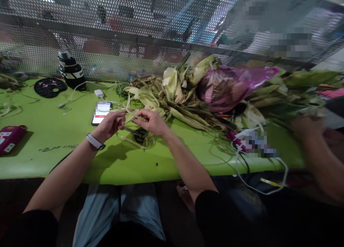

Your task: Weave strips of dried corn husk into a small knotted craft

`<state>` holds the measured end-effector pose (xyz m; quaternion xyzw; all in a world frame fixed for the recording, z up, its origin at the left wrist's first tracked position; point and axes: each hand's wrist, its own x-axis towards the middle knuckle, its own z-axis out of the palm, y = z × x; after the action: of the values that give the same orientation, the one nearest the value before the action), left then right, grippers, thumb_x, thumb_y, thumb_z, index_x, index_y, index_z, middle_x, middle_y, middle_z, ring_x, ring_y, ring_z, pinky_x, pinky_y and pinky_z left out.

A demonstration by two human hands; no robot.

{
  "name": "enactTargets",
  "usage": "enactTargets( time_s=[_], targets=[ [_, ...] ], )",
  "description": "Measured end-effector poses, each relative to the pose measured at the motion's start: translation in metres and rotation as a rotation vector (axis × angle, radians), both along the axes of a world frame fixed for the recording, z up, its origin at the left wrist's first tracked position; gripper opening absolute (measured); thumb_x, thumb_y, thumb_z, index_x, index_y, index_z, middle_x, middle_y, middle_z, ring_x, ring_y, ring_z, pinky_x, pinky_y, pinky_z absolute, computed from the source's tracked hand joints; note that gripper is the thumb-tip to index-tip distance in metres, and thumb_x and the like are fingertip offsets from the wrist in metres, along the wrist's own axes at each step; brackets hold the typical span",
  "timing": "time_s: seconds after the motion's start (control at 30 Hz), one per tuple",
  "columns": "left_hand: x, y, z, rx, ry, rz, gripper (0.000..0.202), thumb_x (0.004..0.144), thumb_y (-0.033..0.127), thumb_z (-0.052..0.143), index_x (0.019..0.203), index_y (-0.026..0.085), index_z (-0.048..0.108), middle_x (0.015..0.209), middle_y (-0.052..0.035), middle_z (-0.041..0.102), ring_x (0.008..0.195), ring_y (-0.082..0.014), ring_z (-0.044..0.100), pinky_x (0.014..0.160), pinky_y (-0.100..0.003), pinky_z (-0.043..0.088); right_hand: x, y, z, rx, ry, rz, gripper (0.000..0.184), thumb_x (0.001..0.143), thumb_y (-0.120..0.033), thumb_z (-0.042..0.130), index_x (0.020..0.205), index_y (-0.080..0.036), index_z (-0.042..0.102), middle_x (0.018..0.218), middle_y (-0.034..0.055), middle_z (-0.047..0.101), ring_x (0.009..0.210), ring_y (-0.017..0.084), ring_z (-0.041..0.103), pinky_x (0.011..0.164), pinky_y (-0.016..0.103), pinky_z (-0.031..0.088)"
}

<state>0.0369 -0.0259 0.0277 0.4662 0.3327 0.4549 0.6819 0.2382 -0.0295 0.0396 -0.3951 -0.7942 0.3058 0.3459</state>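
Both hands are raised a little over the green table, close together, with a pale strip of corn husk (131, 115) stretched between them. My left hand (110, 126), below a watch with a light band, has its fingers curled around the strip's left end. My right hand (152, 122) pinches the husk between thumb and fingers. Beneath them lies a pair of scissors with black handles (140, 136), partly hidden by the strip and my hand. A thin husk strand (149, 143) curls down beside the scissors. The phone (100, 109) with a lit screen lies just behind my left hand.
A heap of corn husks (172, 85) and a purple plastic bag (225, 85) fill the back right of the green table (67, 132). A black bottle (71, 71), a black fan (50, 87) and a maroon case (12, 139) stand left. Another person's arm (319, 153) is at right.
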Motion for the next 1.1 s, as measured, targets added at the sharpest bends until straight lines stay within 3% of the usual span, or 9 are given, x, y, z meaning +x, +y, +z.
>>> enactTargets(
  time_s=[0.13,0.3,0.47,0.53,0.63,0.7,0.83,0.93,1.1],
  targets=[
    [-0.002,0.003,-0.001,-0.045,-0.010,0.104,0.020,0.077,0.030,0.069,0.087,0.015,0.062,0.057,0.0044,0.059,0.044,-0.0046,0.053,0.046,-0.015,0.044,-0.002,0.000,0.000,-0.037,-0.096,0.031,0.036,0.083,-0.049,0.059,0.087,-0.014,0.064,0.066,-0.0014,0.055,0.054,0.009,0.041,0.054,0.024,0.029],
    [0.001,0.004,-0.005,0.003,-0.033,0.065,0.026,0.074,0.031,0.074,0.089,0.011,0.066,0.051,0.0054,0.053,0.039,-0.0016,0.044,0.040,-0.012,0.037,-0.008,0.004,-0.009,-0.024,-0.219,0.045,0.036,0.083,-0.048,0.056,0.083,-0.014,0.064,0.069,0.0001,0.056,0.061,0.011,0.046,0.060,0.024,0.033],
    [0.001,0.003,-0.006,0.051,0.032,0.030,0.024,0.070,0.031,0.078,0.082,0.012,0.068,0.052,0.0040,0.055,0.038,-0.0021,0.045,0.038,-0.012,0.036,0.002,0.011,-0.007,-0.221,-0.253,0.155,0.040,0.074,-0.050,0.066,0.093,-0.015,0.065,0.081,0.0040,0.063,0.068,0.014,0.054,0.065,0.027,0.041],
    [0.000,0.002,-0.007,0.075,0.103,0.002,0.023,0.070,0.030,0.078,0.080,0.011,0.069,0.053,0.0027,0.057,0.039,-0.0031,0.047,0.038,-0.013,0.039,0.012,0.018,-0.005,-0.282,-0.133,0.213,0.041,0.075,-0.048,0.065,0.101,-0.016,0.064,0.091,0.0058,0.065,0.076,0.015,0.057,0.070,0.029,0.044],
    [0.000,0.001,-0.007,0.098,0.237,-0.094,0.022,0.072,0.032,0.077,0.075,0.011,0.070,0.052,0.0010,0.057,0.040,-0.0047,0.049,0.039,-0.014,0.041,0.022,0.027,-0.005,-0.209,0.221,-0.004,0.032,0.084,-0.043,0.049,0.091,-0.015,0.064,0.089,0.0062,0.065,0.083,0.016,0.059,0.078,0.032,0.046],
    [0.000,-0.002,-0.006,0.124,0.340,-0.211,0.022,0.073,0.032,0.075,0.074,0.011,0.071,0.051,-0.0002,0.058,0.040,-0.0055,0.049,0.039,-0.015,0.041,0.023,0.030,-0.006,-0.174,0.352,-0.032,0.027,0.083,-0.033,0.047,0.093,-0.015,0.064,0.093,0.0059,0.066,0.091,0.017,0.060,0.086,0.033,0.046],
    [0.000,-0.007,0.001,0.171,0.480,-0.419,0.020,0.073,0.032,0.074,0.073,0.012,0.072,0.049,-0.0011,0.058,0.039,-0.0068,0.050,0.038,-0.016,0.041,0.012,0.026,-0.008,-0.315,0.208,0.274,0.036,0.079,-0.021,0.045,0.111,-0.019,0.063,0.116,0.0051,0.065,0.110,0.017,0.056,0.099,0.035,0.041],
    [-0.002,-0.008,0.005,0.171,0.531,-0.526,0.022,0.075,0.034,0.072,0.071,0.012,0.073,0.047,-0.0021,0.059,0.036,-0.0068,0.048,0.036,-0.016,0.039,0.005,0.025,-0.012,-0.414,0.060,0.436,0.032,0.076,-0.019,0.046,0.099,-0.016,0.068,0.107,0.0046,0.068,0.103,0.018,0.058,0.096,0.035,0.042],
    [-0.005,-0.007,0.009,0.159,0.547,-0.579,0.024,0.077,0.035,0.071,0.068,0.012,0.072,0.049,-0.0032,0.062,0.033,-0.0061,0.047,0.035,-0.015,0.038,0.010,0.026,-0.014,-0.462,0.071,0.454,0.020,0.078,-0.025,0.057,0.090,-0.015,0.067,0.091,0.0028,0.067,0.084,0.014,0.058,0.081,0.028,0.045]
  ],
)
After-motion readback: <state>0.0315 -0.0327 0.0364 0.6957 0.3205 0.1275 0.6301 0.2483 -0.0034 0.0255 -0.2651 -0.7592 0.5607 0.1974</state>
